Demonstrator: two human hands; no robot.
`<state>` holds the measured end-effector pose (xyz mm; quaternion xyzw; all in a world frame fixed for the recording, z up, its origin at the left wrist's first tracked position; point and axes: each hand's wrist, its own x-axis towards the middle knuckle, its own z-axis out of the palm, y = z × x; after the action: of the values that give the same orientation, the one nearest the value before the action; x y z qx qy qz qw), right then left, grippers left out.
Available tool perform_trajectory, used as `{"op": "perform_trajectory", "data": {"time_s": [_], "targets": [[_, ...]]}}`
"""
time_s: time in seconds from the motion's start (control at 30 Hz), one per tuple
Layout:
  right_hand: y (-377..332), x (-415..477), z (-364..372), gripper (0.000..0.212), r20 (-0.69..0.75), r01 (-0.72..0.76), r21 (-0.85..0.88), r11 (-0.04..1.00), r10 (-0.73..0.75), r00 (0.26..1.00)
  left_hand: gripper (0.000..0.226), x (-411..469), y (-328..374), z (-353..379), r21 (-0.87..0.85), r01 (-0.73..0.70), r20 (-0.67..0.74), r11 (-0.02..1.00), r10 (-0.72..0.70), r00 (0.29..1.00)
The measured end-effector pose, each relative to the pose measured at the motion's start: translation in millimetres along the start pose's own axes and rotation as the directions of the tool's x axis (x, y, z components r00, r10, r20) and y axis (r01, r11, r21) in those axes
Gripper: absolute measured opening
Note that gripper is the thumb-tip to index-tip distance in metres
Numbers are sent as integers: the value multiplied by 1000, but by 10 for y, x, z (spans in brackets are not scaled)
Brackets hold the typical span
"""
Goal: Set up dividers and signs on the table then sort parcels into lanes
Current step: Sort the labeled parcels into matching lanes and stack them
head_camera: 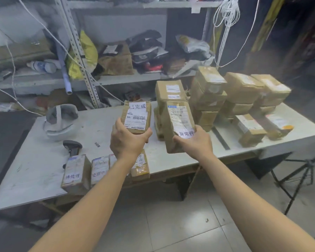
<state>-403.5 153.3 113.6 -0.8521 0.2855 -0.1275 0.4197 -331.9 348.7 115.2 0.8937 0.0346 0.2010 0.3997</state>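
Sign boxes go out before the sorting starts: a person at a white work table [35,160] holds two brown cardboard boxes just above its middle, one in each hand. The left hand [125,140] grasps the near end of the 已完成 box [137,117], fingers curled round its underside. The right hand [195,140] grips the lower end of the taller 异常件 box [178,120], thumb across its front. Neither box rests on the tabletop.

Three more sign boxes stand upright in a tight row at the near edge: the 待处理 box [75,174], a second box [99,169] that seems to read 处理中, and a third box [141,166] partly hidden by the left forearm. The parcel pile [225,95] sits heaped at the far right.

By the look of it, setup is partway: the signs are written but bunched together, no lanes are laid out, and sorting appears not yet begun. A dark strip [220,138] beside the pile may be a divider; that cannot be told.
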Motion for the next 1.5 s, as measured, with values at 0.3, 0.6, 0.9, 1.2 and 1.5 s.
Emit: {"op": "perform_trajectory", "data": {"time_s": [0.3,0.6,0.9,1.2,1.5], "targets": [[936,370,-1028,77,-26,-69,-41,997,68,997,89,-722,695,804,90,44,181,995,-60,982],[1477,977,-1186,69,-10,-103,-109,989,102,995,91,-744,573,1642,189,136,271,972,-185,945],[1834,1729,-1065,62,68,-171,-255,952,194,979,88,-795,327,2511,232,264,306,936,-328,894],[2223,2076,-713,59,181,-156,-287,945,214,960,92,-831,361,2907,285,340,245,896,-411,878],[2489,2243,-657,66,255,-116,-209,971,169,952,99,-973,439,3081,335,409,229,849,-494,838]]}}
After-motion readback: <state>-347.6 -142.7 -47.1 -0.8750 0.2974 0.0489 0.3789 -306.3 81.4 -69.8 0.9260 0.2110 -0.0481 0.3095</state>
